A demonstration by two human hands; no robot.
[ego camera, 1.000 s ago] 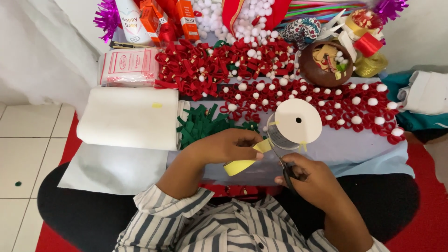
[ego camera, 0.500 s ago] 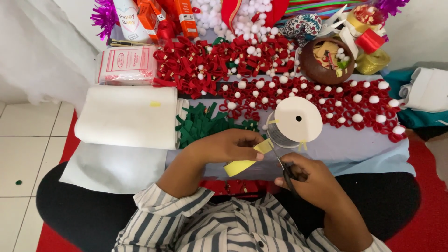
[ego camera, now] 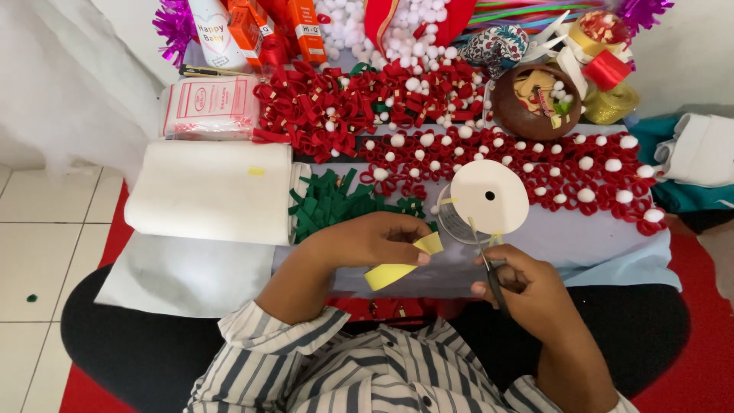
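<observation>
Fingers of the left hand [ego camera: 367, 241] pinch a folded strip of yellow ribbon [ego camera: 401, 264] just below the centre of the frame, thumb and fingertips pressed together on its upper end while the lower loop hangs free toward the lap. To its right, the right hand [ego camera: 527, 294] is curled around a pair of small scissors [ego camera: 492, 279], whose thin blades point up toward the ribbon; whether the blades are parted cannot be told. A white ribbon spool [ego camera: 488, 197] stands just above both hands, on the pale blue cloth [ego camera: 596, 245] spread over the low work surface. The ribbon looks light, thin and limp, likely to flop or slide if held loosely, so a firm pinch close to the fold seems the surest hold, clear of the cutting edge. Green ribbon pieces [ego camera: 336, 203] lie piled left of the spool, beside a white roll of wadding [ego camera: 210, 191]. Rows of red ribbon loops with white pom-poms [ego camera: 489, 153] fill the upper middle of the frame, and a brown bowl of scraps [ego camera: 535, 99] sits at the upper right.
</observation>
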